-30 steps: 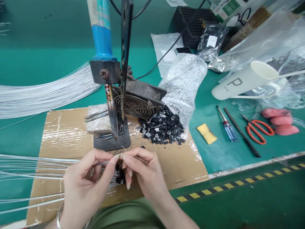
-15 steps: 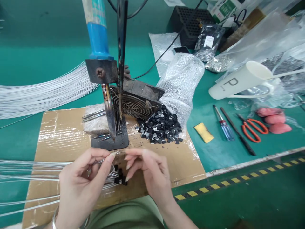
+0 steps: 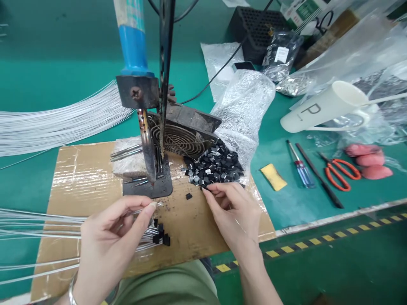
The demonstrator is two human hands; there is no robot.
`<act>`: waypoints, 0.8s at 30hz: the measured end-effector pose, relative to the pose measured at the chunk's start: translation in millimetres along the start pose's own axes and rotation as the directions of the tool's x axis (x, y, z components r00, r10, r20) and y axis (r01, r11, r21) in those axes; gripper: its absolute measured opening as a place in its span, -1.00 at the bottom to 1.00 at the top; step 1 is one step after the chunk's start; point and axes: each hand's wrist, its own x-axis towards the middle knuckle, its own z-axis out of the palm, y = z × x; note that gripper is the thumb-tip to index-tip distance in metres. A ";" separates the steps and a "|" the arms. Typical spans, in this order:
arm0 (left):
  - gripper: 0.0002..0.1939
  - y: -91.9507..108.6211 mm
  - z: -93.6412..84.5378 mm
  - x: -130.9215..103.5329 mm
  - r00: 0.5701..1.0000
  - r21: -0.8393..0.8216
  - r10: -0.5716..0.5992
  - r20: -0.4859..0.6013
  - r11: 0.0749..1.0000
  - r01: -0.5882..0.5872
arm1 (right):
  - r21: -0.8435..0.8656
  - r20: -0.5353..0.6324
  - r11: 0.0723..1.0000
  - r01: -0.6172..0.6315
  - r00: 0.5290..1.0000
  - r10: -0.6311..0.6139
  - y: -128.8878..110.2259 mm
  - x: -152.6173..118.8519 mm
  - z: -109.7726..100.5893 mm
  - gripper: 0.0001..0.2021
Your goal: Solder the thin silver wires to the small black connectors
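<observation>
Over glossy cardboard (image 3: 85,173) | left hand (image 3: 116,241) pinching thin wire (image 3: 158,204) | right hand (image 3: 237,212) narrowed at blocky black pieces (image 3: 219,165), hold unclear

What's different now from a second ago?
The right hand has parted from the left hand and moved rightward and forward; its fingers are now at the edge of the pile of black pieces. The left hand still pinches a wire; the soldering iron and mug stayed put.

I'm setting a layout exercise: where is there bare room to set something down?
Brown cardboard lies bare between the black-tipped white wires and right hand; green tabletop does between the crumpled translucent bubble wrap and white lettered mug. Crowded: beside the left hand, along those wires, and at the heap of small black pieces.
</observation>
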 end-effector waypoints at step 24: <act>-0.88 14.4 1.0 3.8 0.998 0.000 -0.026 -0.060 1.000 0.026 | 0.701 0.343 0.563 -0.437 0.899 0.272 -46.2 -17.1 14.4 -0.94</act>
